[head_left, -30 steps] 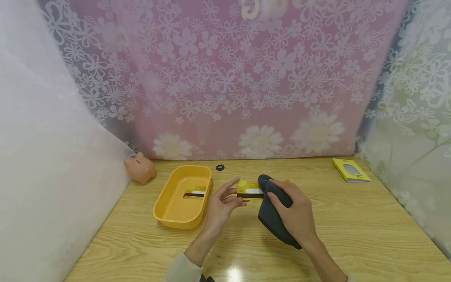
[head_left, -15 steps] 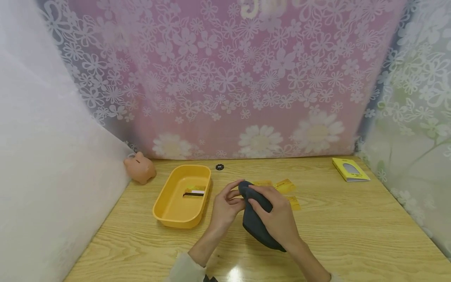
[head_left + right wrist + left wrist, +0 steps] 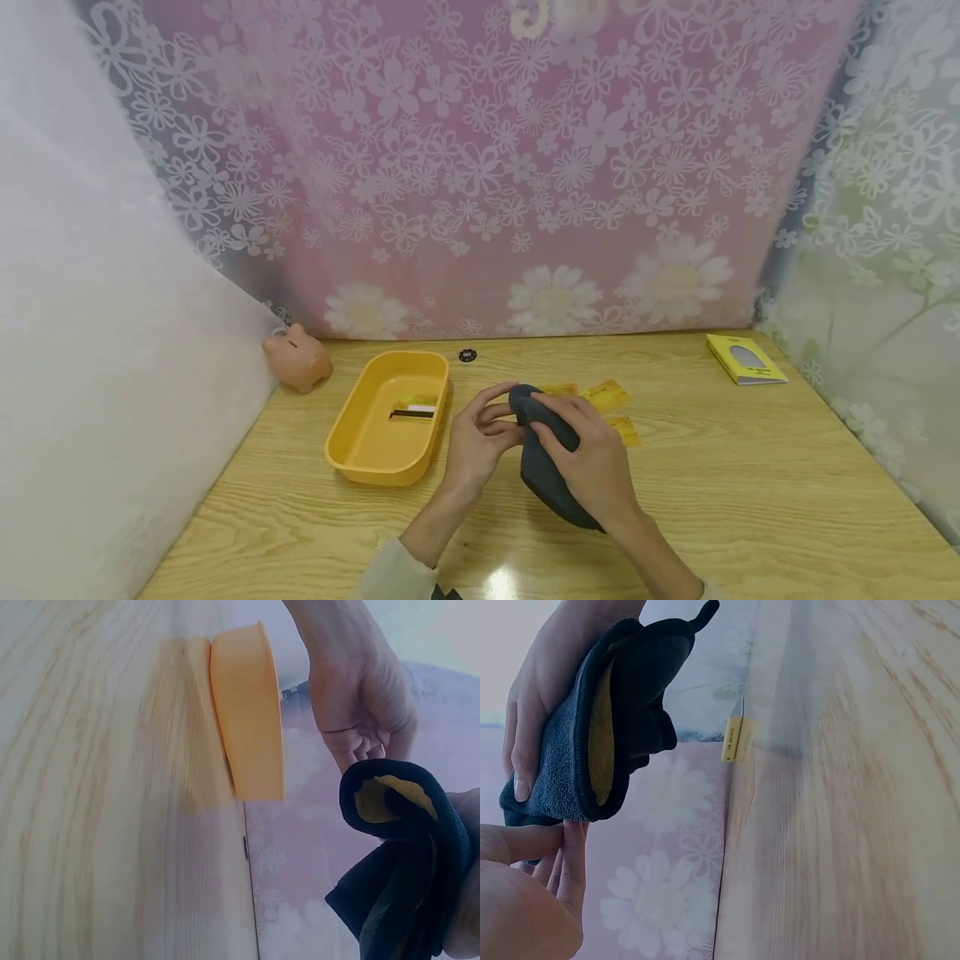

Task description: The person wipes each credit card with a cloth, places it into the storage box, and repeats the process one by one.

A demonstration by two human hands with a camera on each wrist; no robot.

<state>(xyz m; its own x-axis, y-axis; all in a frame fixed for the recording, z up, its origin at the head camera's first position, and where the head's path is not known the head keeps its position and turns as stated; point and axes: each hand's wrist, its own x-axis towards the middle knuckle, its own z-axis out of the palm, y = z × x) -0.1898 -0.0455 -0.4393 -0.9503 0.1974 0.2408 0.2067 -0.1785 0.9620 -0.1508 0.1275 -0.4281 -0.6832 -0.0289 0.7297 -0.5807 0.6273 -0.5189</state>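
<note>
My right hand point(image 3: 592, 450) grips a folded dark cloth point(image 3: 553, 483) with a yellow inner side, held above the table. The cloth is wrapped over a yellow card, which it hides in every view. To its left, my left hand point(image 3: 472, 442) pinches the card's end, thumb and fingertips right at the cloth's edge. In the left wrist view the cloth point(image 3: 562, 769) hangs just over the left fingertips. Behind the right hand, several yellow cards point(image 3: 606, 395) lie on the table, partly covered by the hand and cloth.
A yellow plastic tray point(image 3: 367, 450) stands left of the hands, with a card point(image 3: 412, 410) bearing a black stripe inside. An orange piggy bank point(image 3: 298, 358) is at the back left. A black chip point(image 3: 467, 355) lies behind the tray. A yellow booklet-like pack point(image 3: 746, 360) sits back right.
The right hand has slid the cloth leftward along the card to the left fingertips, covering the card and uncovering cards on the table. Over the last half second little has moved.
</note>
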